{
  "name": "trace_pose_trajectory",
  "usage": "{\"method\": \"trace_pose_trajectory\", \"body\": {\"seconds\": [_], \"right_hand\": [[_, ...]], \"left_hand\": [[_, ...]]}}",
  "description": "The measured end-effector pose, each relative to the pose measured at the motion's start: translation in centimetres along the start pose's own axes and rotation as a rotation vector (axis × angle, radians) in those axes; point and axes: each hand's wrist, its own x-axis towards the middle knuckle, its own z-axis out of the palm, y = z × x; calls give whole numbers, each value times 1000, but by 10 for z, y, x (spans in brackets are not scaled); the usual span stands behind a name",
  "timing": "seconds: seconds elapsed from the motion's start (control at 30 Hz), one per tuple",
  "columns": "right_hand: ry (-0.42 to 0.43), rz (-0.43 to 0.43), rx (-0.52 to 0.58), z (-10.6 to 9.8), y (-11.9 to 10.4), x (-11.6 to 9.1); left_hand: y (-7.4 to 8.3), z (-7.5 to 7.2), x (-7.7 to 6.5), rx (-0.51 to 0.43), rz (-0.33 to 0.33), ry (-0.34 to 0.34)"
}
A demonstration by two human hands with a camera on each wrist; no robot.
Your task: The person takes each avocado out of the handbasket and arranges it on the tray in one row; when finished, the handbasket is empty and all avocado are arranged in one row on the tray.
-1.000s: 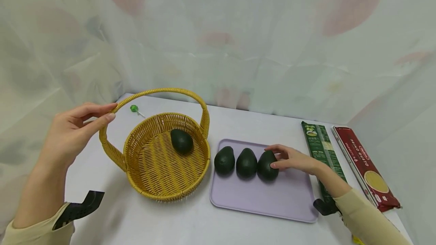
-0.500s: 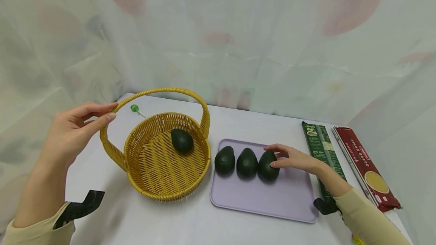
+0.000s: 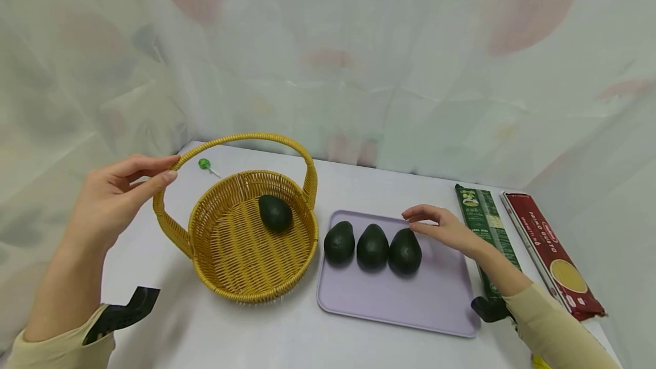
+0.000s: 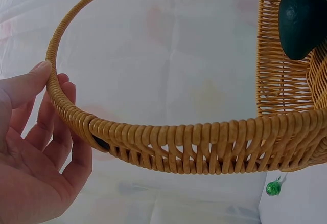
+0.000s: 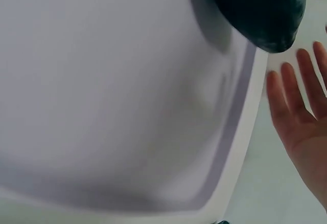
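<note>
My left hand [image 3: 120,192] pinches the arched handle [image 3: 241,138] of a yellow woven basket [image 3: 202,261] between thumb and fingers; the left wrist view shows the thumb over the wrapped cane. Inside the basket lies one dark green avocado [image 3: 275,213]. Three more avocados stand in a row on a lilac tray [image 3: 389,306]: a left one [image 3: 339,242], a middle one [image 3: 372,247] and a right one [image 3: 405,251]. My right hand [image 3: 443,229] is just above the top of the right avocado, fingers extended, holding nothing. In the right wrist view its fingers [image 5: 301,75] are spread apart beside that avocado.
A green lollipop [image 3: 204,164] lies behind the basket. To the right of the tray are a green pasta packet [image 3: 484,215] and a red spaghetti packet [image 3: 548,249]. A patterned pale curtain [image 3: 328,73] hangs behind the white table [image 3: 246,335].
My right hand has let go of the right avocado and lifted up and back from it. The avocado stays on the tray. The left hand keeps its hold on the basket handle.
</note>
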Motion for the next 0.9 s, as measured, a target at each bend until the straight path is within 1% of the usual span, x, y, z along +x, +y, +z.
{"method": "trace_pose_trajectory", "body": {"seconds": [0.13, 0.23, 0.37, 0.6, 0.7, 0.83, 0.9], "right_hand": [[81, 3, 6, 1, -9, 4], [92, 5, 29, 0, -14, 7], [84, 1, 43, 1, -22, 11], [55, 3, 90, 11, -43, 21], [30, -3, 112, 18, -52, 26], [5, -15, 105, 27, -65, 32], [-11, -25, 102, 33, -71, 36]], "left_hand": [[0, 0, 0, 18, 1, 6], [0, 1, 1, 6, 7, 10], [0, 2, 1, 5, 12, 14], [1, 2, -1, 119, 5, 17], [1, 2, -1, 119, 14, 12], [2, 2, -1, 112, 19, 10], [2, 2, -1, 126, 17, 12]]}}
